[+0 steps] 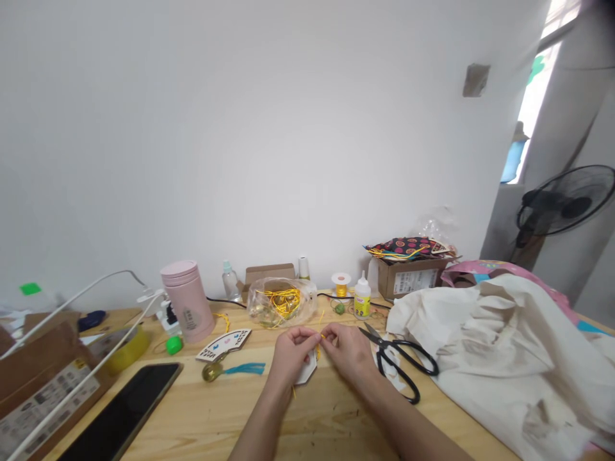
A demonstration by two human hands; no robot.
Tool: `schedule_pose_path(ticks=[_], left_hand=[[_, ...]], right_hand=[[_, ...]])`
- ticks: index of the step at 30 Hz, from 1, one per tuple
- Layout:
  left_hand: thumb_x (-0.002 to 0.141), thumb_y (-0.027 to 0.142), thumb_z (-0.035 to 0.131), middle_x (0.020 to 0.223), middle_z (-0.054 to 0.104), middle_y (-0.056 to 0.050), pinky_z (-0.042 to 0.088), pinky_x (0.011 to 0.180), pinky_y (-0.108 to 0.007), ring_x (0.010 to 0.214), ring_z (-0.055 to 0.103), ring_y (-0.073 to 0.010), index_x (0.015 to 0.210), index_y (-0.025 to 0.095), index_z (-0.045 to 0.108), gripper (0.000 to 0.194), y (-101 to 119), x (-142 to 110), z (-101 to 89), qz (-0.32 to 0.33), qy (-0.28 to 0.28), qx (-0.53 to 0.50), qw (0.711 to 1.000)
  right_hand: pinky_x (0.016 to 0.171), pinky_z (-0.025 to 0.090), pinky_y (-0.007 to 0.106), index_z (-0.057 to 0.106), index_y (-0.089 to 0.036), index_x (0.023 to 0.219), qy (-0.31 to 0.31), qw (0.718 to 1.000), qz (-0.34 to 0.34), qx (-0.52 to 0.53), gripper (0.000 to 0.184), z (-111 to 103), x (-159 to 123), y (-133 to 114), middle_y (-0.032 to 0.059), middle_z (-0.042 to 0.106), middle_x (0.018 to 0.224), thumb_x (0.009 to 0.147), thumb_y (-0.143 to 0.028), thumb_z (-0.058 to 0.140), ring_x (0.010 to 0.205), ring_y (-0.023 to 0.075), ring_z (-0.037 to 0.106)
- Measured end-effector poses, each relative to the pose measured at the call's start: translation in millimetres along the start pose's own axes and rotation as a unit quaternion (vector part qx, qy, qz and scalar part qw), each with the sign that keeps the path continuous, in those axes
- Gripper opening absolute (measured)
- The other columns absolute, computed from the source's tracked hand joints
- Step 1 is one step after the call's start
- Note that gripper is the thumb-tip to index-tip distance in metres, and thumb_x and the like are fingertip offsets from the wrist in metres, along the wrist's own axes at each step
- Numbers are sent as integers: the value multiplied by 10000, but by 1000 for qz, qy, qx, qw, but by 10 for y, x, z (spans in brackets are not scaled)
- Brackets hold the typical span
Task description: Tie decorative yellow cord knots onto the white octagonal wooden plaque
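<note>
My left hand (295, 352) and my right hand (346, 351) meet over the wooden table, fingertips pinched on a thin yellow cord (322, 337). Under my left hand shows part of a white angular piece (307, 370) with a dark edge; the rest of it is hidden. More of the cord hangs beside the piece. Just right of my right hand lie black-handled scissors (396, 358), their blades apart. To the left rest a fan-shaped card with lettering (225, 346) and a brass-coloured bell-like ornament (212, 371) with a blue tassel (245, 369).
Behind my hands stand a plastic bag of yellow cords (283, 302), a thread spool (341, 285) and a glue bottle (362, 298). A pink canister (187, 301), a phone (125, 410) and a cardboard box (43, 403) occupy the left. White cloth (500, 358) covers the right.
</note>
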State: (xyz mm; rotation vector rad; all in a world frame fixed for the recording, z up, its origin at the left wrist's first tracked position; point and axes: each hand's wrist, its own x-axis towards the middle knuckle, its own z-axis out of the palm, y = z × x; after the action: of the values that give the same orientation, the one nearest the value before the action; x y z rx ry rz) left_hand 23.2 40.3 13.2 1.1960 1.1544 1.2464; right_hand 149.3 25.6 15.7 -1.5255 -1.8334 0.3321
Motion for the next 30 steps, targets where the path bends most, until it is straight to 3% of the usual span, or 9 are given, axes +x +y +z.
schedule_pose_path(ticks=[16,30], left_hand=[[464,240,639,370,509,44,281,337,-163,316,390,-54,495,121,542,157,-35,19,-29,13,38,46,998],[461,237,655,380,518,42,272,330,-167,297,375,-46,521,118,573,157,-3,4,-21,-7,15,25,1000]], right_hand=[[498,303,189,622,-256,790,-23,999,-23,12,218,-22,-17,-29,-14,650,676,718,-300,421,584,116,537],[493,320,184,615,-208,699,-38,999,20,1,186,-46,-1,-31,-5,639,657,695,-318,466,588,108,536]])
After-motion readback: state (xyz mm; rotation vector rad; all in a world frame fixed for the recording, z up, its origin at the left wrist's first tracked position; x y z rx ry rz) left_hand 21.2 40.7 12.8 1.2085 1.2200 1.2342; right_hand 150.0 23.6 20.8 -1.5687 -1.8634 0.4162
